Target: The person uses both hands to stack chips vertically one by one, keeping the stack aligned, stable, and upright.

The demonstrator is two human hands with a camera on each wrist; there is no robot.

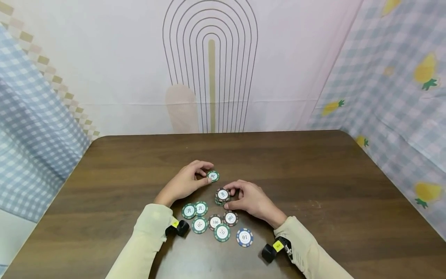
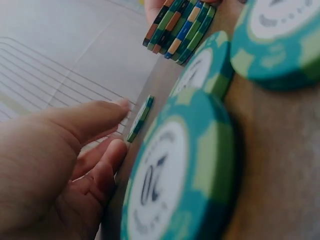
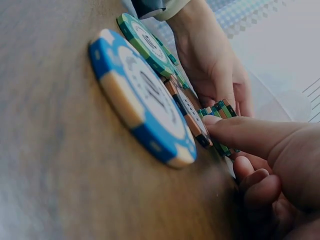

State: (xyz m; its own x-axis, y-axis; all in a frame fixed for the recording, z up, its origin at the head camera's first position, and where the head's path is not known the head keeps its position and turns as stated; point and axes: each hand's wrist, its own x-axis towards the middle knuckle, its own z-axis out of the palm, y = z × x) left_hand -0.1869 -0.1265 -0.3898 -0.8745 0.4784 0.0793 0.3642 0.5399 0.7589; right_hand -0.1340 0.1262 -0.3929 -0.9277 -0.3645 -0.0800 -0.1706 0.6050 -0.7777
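Observation:
My left hand (image 1: pixel 186 180) is at a green-rimmed poker chip (image 1: pixel 213 176) marked 20, which lies on the table; the thumb tip is at its near edge and the fingers are loosely bent beside it. In the left wrist view this chip appears just past the thumb. With thumb and fingers, my right hand (image 1: pixel 252 199) holds the sides of a short stack of poker chips (image 1: pixel 222 195), a black-rimmed 100 on top. The left wrist view shows green, black and blue edges in the stack (image 2: pixel 180 30). The far side of my right-hand grip is partly hidden.
Nearer the table's front lie several loose chips: green 20s (image 1: pixel 199 224), two black 100s (image 1: pixel 230 218) and a blue 10 (image 1: pixel 244 237). Some overlap. The brown table (image 1: pixel 296 166) ends at a hanging white cloth (image 1: pixel 132 77).

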